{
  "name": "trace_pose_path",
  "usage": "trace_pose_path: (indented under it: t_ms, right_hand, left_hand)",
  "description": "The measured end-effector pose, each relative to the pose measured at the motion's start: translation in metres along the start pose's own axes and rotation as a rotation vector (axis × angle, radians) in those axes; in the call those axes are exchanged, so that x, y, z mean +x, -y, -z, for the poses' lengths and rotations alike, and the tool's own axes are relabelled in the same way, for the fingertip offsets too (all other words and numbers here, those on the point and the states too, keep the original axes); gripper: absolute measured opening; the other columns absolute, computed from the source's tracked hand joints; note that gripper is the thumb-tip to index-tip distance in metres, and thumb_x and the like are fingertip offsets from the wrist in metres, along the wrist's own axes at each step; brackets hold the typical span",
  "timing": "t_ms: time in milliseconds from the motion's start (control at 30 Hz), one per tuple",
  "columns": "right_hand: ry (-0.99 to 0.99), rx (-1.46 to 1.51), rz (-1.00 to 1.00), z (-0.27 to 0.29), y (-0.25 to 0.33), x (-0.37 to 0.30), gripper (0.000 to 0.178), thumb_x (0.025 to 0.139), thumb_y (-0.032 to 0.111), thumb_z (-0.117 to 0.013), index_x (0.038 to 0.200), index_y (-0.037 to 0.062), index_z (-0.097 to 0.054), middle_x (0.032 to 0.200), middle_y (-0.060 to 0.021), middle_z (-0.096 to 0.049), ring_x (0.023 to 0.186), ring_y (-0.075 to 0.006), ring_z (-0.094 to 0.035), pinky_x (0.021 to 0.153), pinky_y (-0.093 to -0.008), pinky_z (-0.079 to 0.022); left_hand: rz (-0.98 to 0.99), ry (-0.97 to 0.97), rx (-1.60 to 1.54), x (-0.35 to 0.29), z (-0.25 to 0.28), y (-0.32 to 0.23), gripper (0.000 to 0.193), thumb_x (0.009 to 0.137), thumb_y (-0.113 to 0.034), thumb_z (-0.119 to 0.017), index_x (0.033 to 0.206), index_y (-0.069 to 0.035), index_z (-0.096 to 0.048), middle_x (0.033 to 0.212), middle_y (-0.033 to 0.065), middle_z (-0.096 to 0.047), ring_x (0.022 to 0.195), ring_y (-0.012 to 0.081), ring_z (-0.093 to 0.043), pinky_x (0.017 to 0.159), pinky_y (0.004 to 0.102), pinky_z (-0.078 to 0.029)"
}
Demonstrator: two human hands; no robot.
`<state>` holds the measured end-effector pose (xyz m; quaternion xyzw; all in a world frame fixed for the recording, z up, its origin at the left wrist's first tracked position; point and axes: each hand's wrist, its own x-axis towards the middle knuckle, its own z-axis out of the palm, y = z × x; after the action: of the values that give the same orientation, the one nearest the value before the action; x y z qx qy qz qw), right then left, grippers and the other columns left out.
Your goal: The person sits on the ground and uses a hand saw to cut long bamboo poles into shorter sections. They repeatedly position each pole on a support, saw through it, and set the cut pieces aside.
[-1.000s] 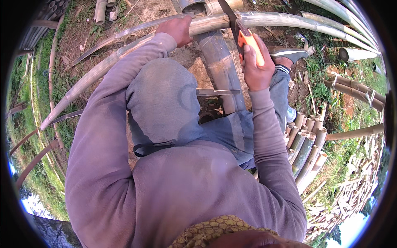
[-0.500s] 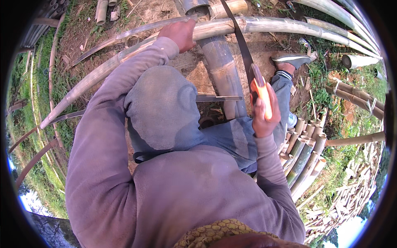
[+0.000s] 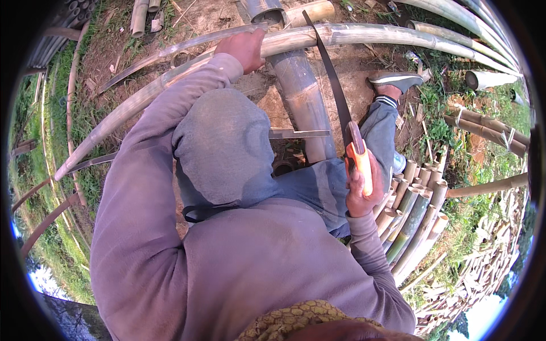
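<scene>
From here I see the left hand (image 3: 243,50) grip bamboo (image 3: 364,34), top middle; the right hand (image 3: 363,190) grips a saw (image 3: 343,105), middle right.

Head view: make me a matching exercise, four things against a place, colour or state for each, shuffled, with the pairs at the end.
Things:
1. Left hand
2. Saw handle
3. Shoe
4. Short bamboo pieces

Place, colour or state:
A. Grey with a pale rim
B. Grouped together, open ends showing
C. On the long bamboo pole
D. Orange, in the right hand

Pairs: 1-C, 2-D, 3-A, 4-B
</scene>
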<state>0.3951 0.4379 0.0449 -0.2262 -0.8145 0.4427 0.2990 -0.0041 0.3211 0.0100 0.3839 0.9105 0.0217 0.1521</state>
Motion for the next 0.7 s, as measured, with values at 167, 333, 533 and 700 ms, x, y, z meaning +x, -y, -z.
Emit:
trace_pose_path:
  t_ms: [167,333,533,700]
  right_hand:
    - [-0.044,0.156,-0.08,-0.104,-0.023,0.156,0.035,0.1,0.017,-0.073,0.13,-0.0011,-0.068,0.111,-0.0155,-0.076,0.095,-0.0186,-0.073,0.084,-0.0324,-0.057]
    - [0.001,0.166,-0.153,-0.107,-0.043,0.147,0.036,0.096,0.02,-0.08,0.12,-0.0017,-0.063,0.107,-0.012,-0.069,0.094,-0.0171,-0.067,0.085,-0.0318,-0.055]
    - [0.017,0.401,-0.154,-0.103,-0.049,0.127,0.036,0.099,0.024,-0.078,0.118,-0.0009,-0.061,0.096,-0.0077,-0.068,0.08,-0.0118,-0.064,0.071,-0.0277,-0.053]
    - [-0.006,-0.022,-0.075,-0.1,0.0,0.174,0.033,0.101,0.03,-0.076,0.107,-0.0007,-0.066,0.08,-0.0093,-0.071,0.066,-0.0158,-0.066,0.059,-0.0305,-0.05]
  left_hand:
    - [-0.038,-0.037,0.004,0.005,0.004,0.001,0.057,0.086,-0.038,-0.08,0.13,-0.011,-0.056,0.12,0.0179,-0.073,0.112,0.0403,-0.071,0.098,0.0509,-0.056]
    - [-0.327,-0.039,-0.225,0.016,-0.006,0.053,0.073,0.077,-0.041,-0.086,0.138,-0.012,-0.058,0.122,0.0204,-0.073,0.11,0.0406,-0.071,0.097,0.0508,-0.057]
    - [0.029,0.143,-0.051,-0.014,0.014,0.027,0.07,0.08,-0.038,-0.085,0.139,-0.013,-0.058,0.121,0.0191,-0.074,0.111,0.0394,-0.072,0.099,0.0496,-0.057]
    - [0.072,0.119,-0.007,-0.028,0.017,0.014,0.058,0.087,-0.033,-0.082,0.135,-0.011,-0.056,0.123,0.0176,-0.074,0.115,0.0376,-0.071,0.099,0.051,-0.057]
